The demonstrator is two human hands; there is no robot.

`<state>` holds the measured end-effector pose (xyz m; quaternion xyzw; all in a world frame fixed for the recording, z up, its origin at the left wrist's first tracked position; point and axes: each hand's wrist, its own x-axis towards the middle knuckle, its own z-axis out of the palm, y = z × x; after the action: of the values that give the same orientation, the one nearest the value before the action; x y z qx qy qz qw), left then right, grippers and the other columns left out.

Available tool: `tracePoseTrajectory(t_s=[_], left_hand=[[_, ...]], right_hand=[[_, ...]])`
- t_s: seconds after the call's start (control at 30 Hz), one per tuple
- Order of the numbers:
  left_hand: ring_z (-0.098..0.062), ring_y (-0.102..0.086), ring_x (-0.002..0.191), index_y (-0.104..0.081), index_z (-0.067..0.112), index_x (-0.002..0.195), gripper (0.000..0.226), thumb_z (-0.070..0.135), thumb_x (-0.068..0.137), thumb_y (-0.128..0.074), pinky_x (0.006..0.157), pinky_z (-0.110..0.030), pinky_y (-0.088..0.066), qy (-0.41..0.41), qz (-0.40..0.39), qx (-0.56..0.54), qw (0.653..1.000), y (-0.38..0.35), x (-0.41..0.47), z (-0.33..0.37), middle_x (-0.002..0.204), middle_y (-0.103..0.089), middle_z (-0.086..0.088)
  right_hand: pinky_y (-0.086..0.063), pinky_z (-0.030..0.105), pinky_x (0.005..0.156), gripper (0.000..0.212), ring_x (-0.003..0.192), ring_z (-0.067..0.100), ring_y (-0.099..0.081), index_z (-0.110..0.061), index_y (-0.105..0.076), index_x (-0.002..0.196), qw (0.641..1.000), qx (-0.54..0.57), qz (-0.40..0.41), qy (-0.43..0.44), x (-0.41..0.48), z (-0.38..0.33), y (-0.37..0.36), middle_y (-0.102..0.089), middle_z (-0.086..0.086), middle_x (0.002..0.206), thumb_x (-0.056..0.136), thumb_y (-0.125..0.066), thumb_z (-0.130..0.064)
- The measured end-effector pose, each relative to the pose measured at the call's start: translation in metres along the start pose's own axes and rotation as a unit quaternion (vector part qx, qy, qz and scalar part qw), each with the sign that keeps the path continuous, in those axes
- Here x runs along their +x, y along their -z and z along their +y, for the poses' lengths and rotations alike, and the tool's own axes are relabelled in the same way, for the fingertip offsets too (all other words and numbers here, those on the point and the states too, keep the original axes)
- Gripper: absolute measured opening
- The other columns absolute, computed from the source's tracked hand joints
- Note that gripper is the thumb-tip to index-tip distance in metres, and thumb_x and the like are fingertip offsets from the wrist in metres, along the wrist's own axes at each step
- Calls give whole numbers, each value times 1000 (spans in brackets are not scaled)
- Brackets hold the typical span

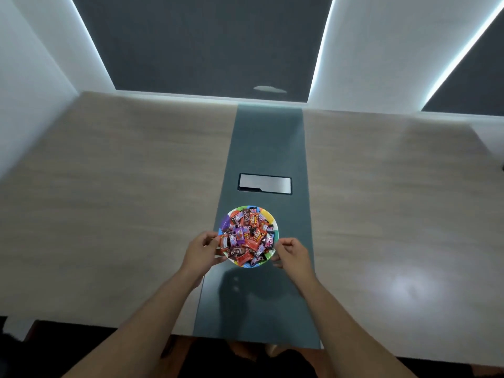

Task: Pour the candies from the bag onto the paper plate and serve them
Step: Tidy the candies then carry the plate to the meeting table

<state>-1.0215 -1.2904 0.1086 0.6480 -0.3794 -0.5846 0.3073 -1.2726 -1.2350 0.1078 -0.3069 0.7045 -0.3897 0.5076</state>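
A round paper plate (266, 213) with a multicoloured rim sits on the dark centre strip of the table. It is heaped with several wrapped candies (246, 237) in red, purple and orange. My left hand (200, 251) pinches the plate's left rim. My right hand (293, 253) grips its right rim. Both arms reach in from the near edge. No candy bag is in view.
The table (122, 186) is light wood with a dark grey strip (268, 143) down its middle. A metal cable hatch (264, 183) lies flush in the strip just beyond the plate. White walls with dark panels stand behind the far edge.
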Motion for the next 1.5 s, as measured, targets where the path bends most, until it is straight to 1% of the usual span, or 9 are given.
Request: tracePoseTrajectory(t_s=[0.3, 0.53, 0.7, 0.8, 0.9, 1.03, 1.13, 1.33, 1.5], left_hand=[[-30, -75, 96, -69, 11, 110, 17, 16, 112, -53, 82, -43, -66, 27, 9, -3, 1000, -40, 67, 44, 112, -76, -16], [-29, -76, 98, -68, 7, 116, 18, 17, 111, -54, 76, -37, -67, 31, -6, 24, 999, -60, 127, 71, 113, -77, -14], [-25, -76, 92, -67, 6, 117, 19, 17, 111, -53, 65, -28, -64, 38, -12, 33, 999, -75, 175, 86, 108, -77, -11], [-24, -77, 91, -67, 7, 117, 18, 17, 111, -53, 71, -33, -67, 44, -15, 35, 998, -84, 209, 89, 109, -77, -11], [-24, -79, 93, -67, 9, 119, 19, 19, 112, -53, 81, -38, -69, 56, -16, 47, 997, -92, 241, 89, 110, -78, -9], [-27, -78, 96, -68, 10, 120, 19, 20, 112, -53, 77, -35, -67, 76, -18, 63, 995, -102, 278, 84, 110, -77, -10], [-32, -79, 100, -67, 12, 120, 18, 21, 112, -54, 76, -35, -67, 89, -19, 79, 993, -107, 303, 73, 113, -77, -13], [-31, -77, 94, -66, 9, 122, 20, 20, 112, -53, 75, -34, -66, 93, -25, 99, 990, -118, 337, 58, 110, -77, -16], [-26, -76, 89, -66, 10, 121, 19, 20, 111, -53, 78, -36, -66, 95, -22, 108, 989, -122, 356, 51, 108, -77, -14]], right_hand=[[-63, 26, 67, 18, 73, 12, -73, -6, -64, 114, 1000, -6, -15, -21, 80, -37, 21, -78, 9, 95, 107, -64, -22], [-63, 30, 70, 19, 78, 19, -73, -5, -65, 116, 999, -21, -6, -33, 144, -56, 26, -77, 7, 88, 107, -63, -22], [-64, 31, 72, 19, 77, 17, -73, -5, -66, 117, 998, -40, 3, -41, 195, -67, 25, -78, 8, 93, 107, -63, -21], [-63, 31, 70, 19, 77, 18, -74, -6, -67, 116, 997, -51, 12, -50, 227, -69, 23, -79, 8, 93, 106, -64, -22], [-67, 40, 79, 16, 81, 21, -75, -8, -69, 113, 996, -62, 14, -57, 258, -66, 21, -80, 10, 95, 105, -65, -21], [-67, 47, 85, 12, 82, 22, -78, -12, -69, 111, 994, -77, 15, -75, 296, -56, 19, -80, 7, 95, 105, -65, -22], [-68, 45, 84, 13, 82, 22, -78, -12, -68, 113, 993, -85, 4, -88, 319, -46, 17, -78, 0, 93, 106, -65, -22], [-63, 29, 69, 9, 69, 13, -73, -14, -68, 111, 989, -102, 10, -106, 356, -29, 12, -77, -3, 86, 106, -66, -21], [-65, 41, 77, 11, 68, 14, -72, -12, -69, 112, 987, -110, 16, -114, 375, -20, 6, -77, 1, 83, 106, -66, -20]])
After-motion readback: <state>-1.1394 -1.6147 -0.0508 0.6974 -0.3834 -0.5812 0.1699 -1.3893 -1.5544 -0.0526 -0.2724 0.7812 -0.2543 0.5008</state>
